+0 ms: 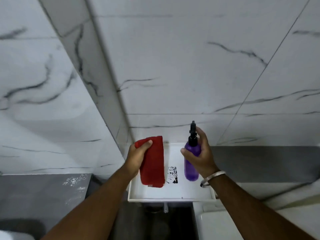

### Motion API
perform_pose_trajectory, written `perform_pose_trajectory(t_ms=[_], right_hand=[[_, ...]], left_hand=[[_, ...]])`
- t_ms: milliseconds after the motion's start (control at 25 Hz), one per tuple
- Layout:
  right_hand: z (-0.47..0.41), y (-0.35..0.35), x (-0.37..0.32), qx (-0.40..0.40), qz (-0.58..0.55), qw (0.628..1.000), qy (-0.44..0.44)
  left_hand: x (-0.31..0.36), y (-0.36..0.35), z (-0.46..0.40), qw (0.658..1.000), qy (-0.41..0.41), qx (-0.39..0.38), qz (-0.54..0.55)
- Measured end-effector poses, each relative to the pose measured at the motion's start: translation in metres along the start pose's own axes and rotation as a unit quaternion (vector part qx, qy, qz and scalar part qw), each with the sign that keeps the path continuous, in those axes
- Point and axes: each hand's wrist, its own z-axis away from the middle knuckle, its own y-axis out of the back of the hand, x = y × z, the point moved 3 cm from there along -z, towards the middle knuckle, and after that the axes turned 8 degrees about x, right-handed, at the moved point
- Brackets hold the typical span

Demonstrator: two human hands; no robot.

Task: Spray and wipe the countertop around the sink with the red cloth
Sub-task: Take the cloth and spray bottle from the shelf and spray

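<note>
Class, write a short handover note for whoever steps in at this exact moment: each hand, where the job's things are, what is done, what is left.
Left hand: gripping the folded red cloth, held above the white basin.
Right hand: holding the purple spray bottle upright, black nozzle pointing toward the wall.
Done: both tools are picked up; no spray or wiped patch is visible.
Left: spray the surround, then wipe it with the cloth.

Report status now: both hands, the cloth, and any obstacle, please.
Left hand grips red cloth. Right hand grips purple spray bottle. White tray below, no obstruction visible.
</note>
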Motion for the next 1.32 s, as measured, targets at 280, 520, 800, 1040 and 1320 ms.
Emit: perform_pose_trajectory(t_ms=[280,520,800,1040,1320], right_hand=[[-0.008,-0.041,-0.068,-0.197,-0.073,0.976,-0.047],[-0.018,-0.053,-0.106,-0.248,-0.066,0.965,-0.053],[-0.008,-0.043,-0.103,-0.273,-0.086,0.957,-0.054],[0.002,-0.032,-0.077,-0.271,-0.072,0.956,-0.083],[0.001,-0.032,-0.078,-0.281,-0.111,0.948,-0.1]], left_hand=[[0.114,-0.01,0.02,0.987,-0.076,0.062,0.126],[0.169,-0.011,0.044,0.982,-0.074,0.009,0.175],[0.208,-0.014,0.06,0.979,-0.089,-0.027,0.179],[0.217,-0.013,0.066,0.982,-0.087,-0.021,0.167],[0.215,-0.011,0.074,0.982,-0.094,-0.01,0.165]])
